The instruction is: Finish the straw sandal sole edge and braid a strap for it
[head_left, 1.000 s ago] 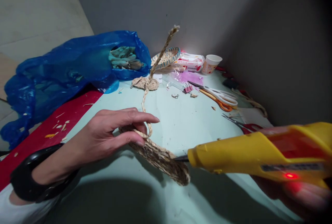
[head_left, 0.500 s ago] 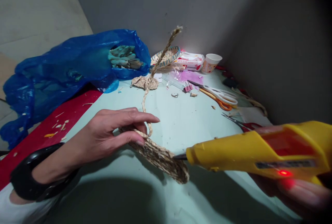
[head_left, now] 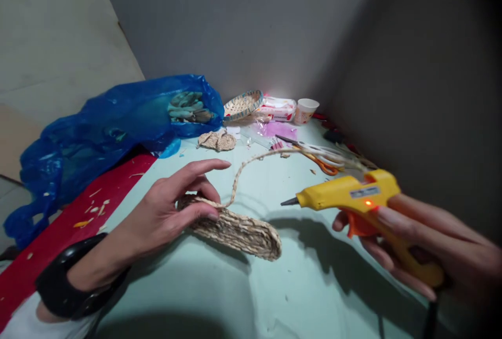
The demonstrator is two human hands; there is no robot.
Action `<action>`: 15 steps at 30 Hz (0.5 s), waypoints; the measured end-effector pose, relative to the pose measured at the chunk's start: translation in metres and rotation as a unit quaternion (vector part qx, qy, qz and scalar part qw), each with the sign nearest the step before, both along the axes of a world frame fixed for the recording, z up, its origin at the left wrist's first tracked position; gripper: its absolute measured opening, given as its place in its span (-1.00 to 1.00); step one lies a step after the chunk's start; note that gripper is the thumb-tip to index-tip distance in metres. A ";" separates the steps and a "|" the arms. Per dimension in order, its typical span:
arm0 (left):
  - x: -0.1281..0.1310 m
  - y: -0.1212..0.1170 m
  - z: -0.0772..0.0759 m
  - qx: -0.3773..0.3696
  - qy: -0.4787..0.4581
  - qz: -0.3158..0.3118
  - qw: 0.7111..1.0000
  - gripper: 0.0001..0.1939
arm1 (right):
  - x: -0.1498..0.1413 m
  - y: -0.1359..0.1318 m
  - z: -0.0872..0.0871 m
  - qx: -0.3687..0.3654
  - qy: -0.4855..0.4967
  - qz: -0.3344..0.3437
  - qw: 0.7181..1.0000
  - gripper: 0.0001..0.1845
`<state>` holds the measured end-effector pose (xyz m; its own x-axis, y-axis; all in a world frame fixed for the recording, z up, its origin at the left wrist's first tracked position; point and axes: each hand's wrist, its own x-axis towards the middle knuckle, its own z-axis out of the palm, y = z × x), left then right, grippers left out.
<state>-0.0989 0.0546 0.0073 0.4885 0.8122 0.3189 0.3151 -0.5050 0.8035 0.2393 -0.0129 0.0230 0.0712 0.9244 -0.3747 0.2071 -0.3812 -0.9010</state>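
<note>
My left hand [head_left: 176,203] pinches one end of a long oval coil of braided straw [head_left: 243,234] between thumb and fingers, its index finger stretched out above. From that pinch a loose straw braid [head_left: 257,157] rises and curves away to the right, its far end blurred behind the glue gun. My right hand [head_left: 415,239] grips a yellow hot glue gun [head_left: 345,195] with an orange trigger and a lit red lamp. The gun's dark nozzle points left, above and apart from the coil's right end.
A blue plastic bag [head_left: 117,114] lies back left. Behind are a flat woven straw piece [head_left: 217,140], a shallow basket [head_left: 243,105], a tissue pack [head_left: 279,109] and a paper cup [head_left: 306,111]. Orange-handled scissors [head_left: 327,167] lie at right. Scraps dot the red cloth [head_left: 113,192].
My right hand has drawn the glue gun back and tilted it, its nozzle off the coil. The loose braid has swung from upright over to the right. My left hand keeps its pinch.
</note>
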 end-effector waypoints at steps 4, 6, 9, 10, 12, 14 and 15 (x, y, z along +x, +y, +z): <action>0.004 -0.005 0.004 0.044 0.024 0.022 0.999 -0.66 | 0.000 0.001 -0.016 -0.031 0.012 0.035 0.999 -0.52; 0.006 -0.007 0.007 0.076 0.032 0.019 0.996 -0.74 | 0.004 0.001 -0.028 -0.002 -0.058 0.048 0.997 -0.48; 0.009 -0.009 0.009 0.103 0.025 0.000 0.994 -0.78 | 0.012 -0.002 -0.039 0.070 -0.240 0.066 0.966 -0.43; 0.010 -0.010 0.009 0.106 0.023 -0.007 0.994 -0.78 | 0.014 -0.003 -0.041 0.082 -0.300 0.069 0.948 -0.41; 0.010 -0.011 0.009 0.109 0.020 -0.022 0.994 -0.78 | 0.018 -0.006 -0.042 0.084 -0.412 0.072 0.904 -0.35; 0.009 -0.011 0.008 0.109 0.016 -0.038 0.993 -0.76 | 0.018 -0.010 -0.040 0.111 -0.522 0.053 0.844 -0.28; 0.009 -0.012 0.007 0.109 0.013 -0.046 0.993 -0.76 | 0.016 -0.011 -0.038 0.148 -0.558 0.043 0.815 -0.27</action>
<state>-0.0895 0.0428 0.0147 0.5669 0.6773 0.4690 0.2786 -0.6934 0.6645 0.2551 -0.0240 -0.0146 0.1457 0.9819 0.1207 0.9755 -0.1223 -0.1828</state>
